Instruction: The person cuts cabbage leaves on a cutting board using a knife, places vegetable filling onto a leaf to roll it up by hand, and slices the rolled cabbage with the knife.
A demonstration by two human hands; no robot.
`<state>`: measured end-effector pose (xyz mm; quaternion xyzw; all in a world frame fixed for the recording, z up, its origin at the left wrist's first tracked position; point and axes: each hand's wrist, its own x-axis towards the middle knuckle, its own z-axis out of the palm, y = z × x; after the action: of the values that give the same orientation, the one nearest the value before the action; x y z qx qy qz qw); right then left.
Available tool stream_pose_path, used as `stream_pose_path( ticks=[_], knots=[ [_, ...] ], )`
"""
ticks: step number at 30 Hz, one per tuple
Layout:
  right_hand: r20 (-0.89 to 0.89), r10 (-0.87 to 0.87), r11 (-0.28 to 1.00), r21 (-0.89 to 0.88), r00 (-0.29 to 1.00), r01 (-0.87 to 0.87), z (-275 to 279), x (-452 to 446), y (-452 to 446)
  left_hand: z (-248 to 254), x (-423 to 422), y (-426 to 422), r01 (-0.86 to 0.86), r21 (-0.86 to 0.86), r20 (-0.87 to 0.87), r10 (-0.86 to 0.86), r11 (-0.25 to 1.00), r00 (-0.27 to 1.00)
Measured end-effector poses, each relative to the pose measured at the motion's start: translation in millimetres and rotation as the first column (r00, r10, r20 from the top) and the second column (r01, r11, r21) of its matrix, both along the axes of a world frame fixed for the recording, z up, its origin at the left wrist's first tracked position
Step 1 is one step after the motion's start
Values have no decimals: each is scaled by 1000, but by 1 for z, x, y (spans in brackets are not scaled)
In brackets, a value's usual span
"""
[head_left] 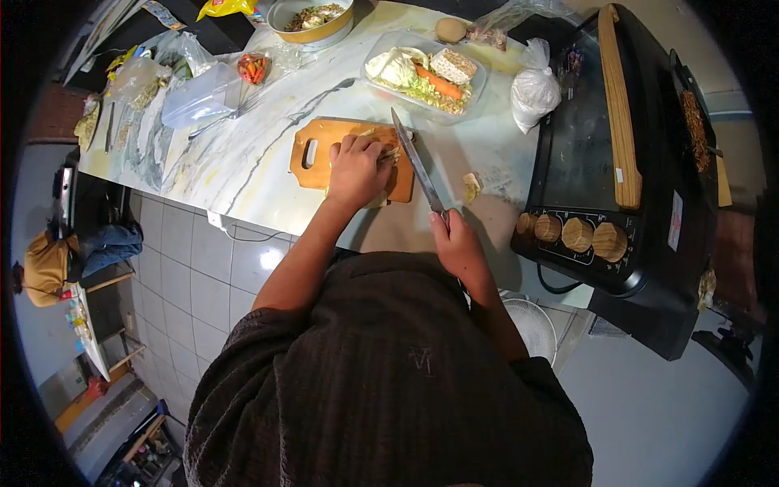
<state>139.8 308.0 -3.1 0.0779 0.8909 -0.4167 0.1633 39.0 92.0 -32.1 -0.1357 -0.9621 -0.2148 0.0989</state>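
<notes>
the left hand point(355, 169) rests on the board point(320, 135), its grip closed over pale food pieces point(391, 156) at the board's right part. the right hand point(458, 243) holds the knife point(417, 165) by its handle, grip narrow, blade angled beside the board. a scrap point(471, 187) lies on the surface point(268, 158), right of the blade. the tub point(422, 110) of vegetables sits beyond the board.

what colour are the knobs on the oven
The oven knobs are wood-brown, best seen in the head view.
</notes>
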Motion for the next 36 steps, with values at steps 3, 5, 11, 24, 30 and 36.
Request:
stream_pose_path(
  ticks=[3, 5, 11, 24, 30, 36],
  knots=[
    [2, -2, 1000, -4, 1000, 2, 2, 2, -2, -6, 1, 1, -33, 18, -54, 34, 999, 998],
    [-4, 13, 999, 32, 1000, -12, 2, 3, -2, -8, 0, 0, -36, 40, -71, 38, 999, 997],
    [-7, 18, 998, 64, 1000, -18, 3, 4, -3, -9, -2, 1, -38, 56, -64, 41, 998, 997],
    [-22, 66, 980, 187, 998, -61, 9, 5, -12, -16, 0, -1, -2, 69, -93, 8, 998, 996],
    [29, 47, 971, 232, 998, -53, 10, 4, -14, -16, -1, -3, 26, 90, -119, -15, 996, 993],
    [64, 80, 966, 240, 995, -93, 10, 4, -17, -12, -1, -1, 1, 98, -122, 11, 995, 993]
  ],
)
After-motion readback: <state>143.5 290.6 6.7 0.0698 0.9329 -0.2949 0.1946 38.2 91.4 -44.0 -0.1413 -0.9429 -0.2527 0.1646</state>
